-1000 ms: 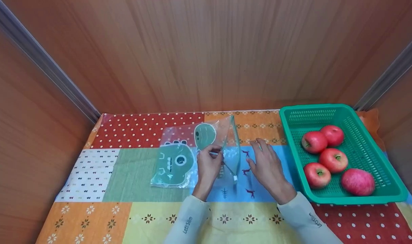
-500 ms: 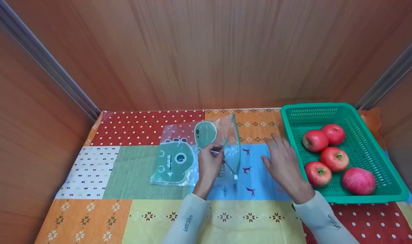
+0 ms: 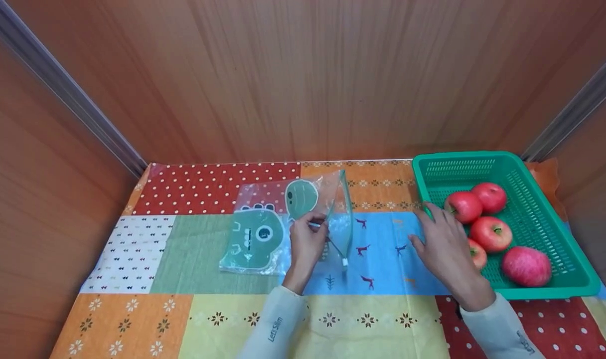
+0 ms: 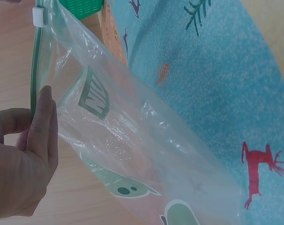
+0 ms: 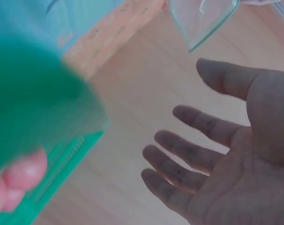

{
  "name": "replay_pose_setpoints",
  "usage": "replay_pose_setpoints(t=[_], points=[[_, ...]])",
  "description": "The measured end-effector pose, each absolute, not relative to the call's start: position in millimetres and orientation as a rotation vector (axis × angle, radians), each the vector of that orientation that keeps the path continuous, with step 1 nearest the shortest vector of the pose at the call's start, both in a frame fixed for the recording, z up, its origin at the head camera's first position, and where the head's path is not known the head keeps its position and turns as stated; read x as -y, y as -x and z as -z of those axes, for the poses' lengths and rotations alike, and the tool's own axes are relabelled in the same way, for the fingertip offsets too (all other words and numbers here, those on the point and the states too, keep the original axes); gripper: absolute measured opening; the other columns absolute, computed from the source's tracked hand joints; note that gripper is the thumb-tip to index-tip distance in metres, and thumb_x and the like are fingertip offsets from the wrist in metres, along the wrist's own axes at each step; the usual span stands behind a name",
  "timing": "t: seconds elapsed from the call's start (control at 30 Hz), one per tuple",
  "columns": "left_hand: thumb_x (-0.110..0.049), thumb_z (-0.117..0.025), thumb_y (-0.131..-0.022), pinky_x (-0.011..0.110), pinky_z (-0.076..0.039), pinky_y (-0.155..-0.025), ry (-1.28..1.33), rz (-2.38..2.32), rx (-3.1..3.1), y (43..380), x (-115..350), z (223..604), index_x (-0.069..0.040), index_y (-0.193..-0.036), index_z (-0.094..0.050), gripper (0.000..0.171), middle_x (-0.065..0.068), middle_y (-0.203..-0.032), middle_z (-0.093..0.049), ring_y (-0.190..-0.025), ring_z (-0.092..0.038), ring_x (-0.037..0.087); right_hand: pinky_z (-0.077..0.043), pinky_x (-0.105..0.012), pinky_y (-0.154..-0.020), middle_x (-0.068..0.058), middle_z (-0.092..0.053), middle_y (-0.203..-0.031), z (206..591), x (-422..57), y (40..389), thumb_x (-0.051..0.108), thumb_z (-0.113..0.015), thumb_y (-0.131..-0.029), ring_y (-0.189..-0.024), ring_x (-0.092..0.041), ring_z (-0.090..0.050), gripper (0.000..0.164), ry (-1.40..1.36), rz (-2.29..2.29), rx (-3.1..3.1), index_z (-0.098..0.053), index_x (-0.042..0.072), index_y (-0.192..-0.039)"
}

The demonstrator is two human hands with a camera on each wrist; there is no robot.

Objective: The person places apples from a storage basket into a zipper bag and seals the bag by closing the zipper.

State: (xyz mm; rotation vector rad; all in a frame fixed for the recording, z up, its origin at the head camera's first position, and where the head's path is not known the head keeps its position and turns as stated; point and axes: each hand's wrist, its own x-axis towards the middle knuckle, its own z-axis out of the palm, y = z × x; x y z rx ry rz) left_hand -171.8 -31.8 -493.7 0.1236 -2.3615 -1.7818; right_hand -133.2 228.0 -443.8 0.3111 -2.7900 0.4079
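Note:
My left hand [image 3: 308, 244] pinches the open mouth edge of a clear zip bag [image 3: 260, 239] printed with green cartoon dinosaurs. In the left wrist view, thumb and fingers grip the bag's green zip strip [image 4: 34, 70], below its white slider [image 4: 38, 17]. The bag's mouth gapes toward the right. My right hand [image 3: 447, 249] is over the left rim of a green plastic basket [image 3: 557, 224], its fingers spread and holding nothing. Several red apples [image 3: 491, 235] lie in the basket; the hand partly hides the nearest one. The right wrist view shows the bare palm [image 5: 245, 187].
A patchwork-print cloth [image 3: 208, 249] covers the table. Wood-grain panels [image 3: 303, 80] stand at the back and on both sides. The basket takes up the right end, close to the right panel.
My right hand has moved right, from beside the bag's mouth to the basket's left rim. The left hand keeps its grip on the bag in the same place.

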Motion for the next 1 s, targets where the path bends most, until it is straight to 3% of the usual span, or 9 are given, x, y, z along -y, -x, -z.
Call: replay_pose_setpoints(t=[0.2, 0.33, 0.63, 1.0], points=[[-0.002, -0.064, -0.083, 0.024, -0.052, -0.051, -0.143, 1.779, 2.378, 172, 33, 494, -0.006, -0.091, -0.068, 0.01, 0.003, -0.082, -0.062, -0.061, -0.061, 0.012, -0.034, -0.064, -0.09, -0.024, -0.039, -0.133, 433, -240, 126, 0.017, -0.083, -0.066, -0.12, -0.044, -0.035, 0.069, -0.271, -0.398, 2.841, -0.053, -0.002, -0.125], [-0.001, -0.064, -0.082, 0.024, -0.052, -0.051, -0.15, 1.775, 2.374, 171, 33, 495, -0.005, -0.091, -0.068, 0.011, 0.003, -0.081, -0.062, -0.06, -0.062, 0.012, -0.034, -0.064, -0.088, -0.024, -0.041, -0.131, 431, -254, 125, 0.014, -0.081, -0.067, -0.117, -0.043, -0.038, 0.067, -0.302, -0.393, 2.821, -0.052, -0.004, -0.124], [0.0, -0.063, -0.082, 0.024, -0.052, -0.05, -0.146, 1.781, 2.382, 172, 32, 495, -0.005, -0.092, -0.068, 0.012, 0.004, -0.081, -0.062, -0.06, -0.061, 0.012, -0.039, -0.064, -0.079, -0.023, -0.047, -0.123, 441, -285, 125, 0.011, -0.084, -0.062, -0.104, -0.045, -0.045, 0.079, -0.381, -0.303, 2.782, -0.047, -0.002, -0.131], [-0.001, -0.063, -0.082, 0.024, -0.052, -0.051, -0.138, 1.761, 2.395, 172, 32, 496, -0.006, -0.092, -0.068, 0.011, 0.003, -0.081, -0.062, -0.06, -0.061, 0.012, -0.035, -0.068, -0.081, -0.026, -0.048, -0.119, 448, -314, 122, 0.016, -0.084, -0.061, -0.105, -0.048, -0.043, 0.075, -0.394, -0.263, 2.955, -0.05, -0.006, -0.125]])
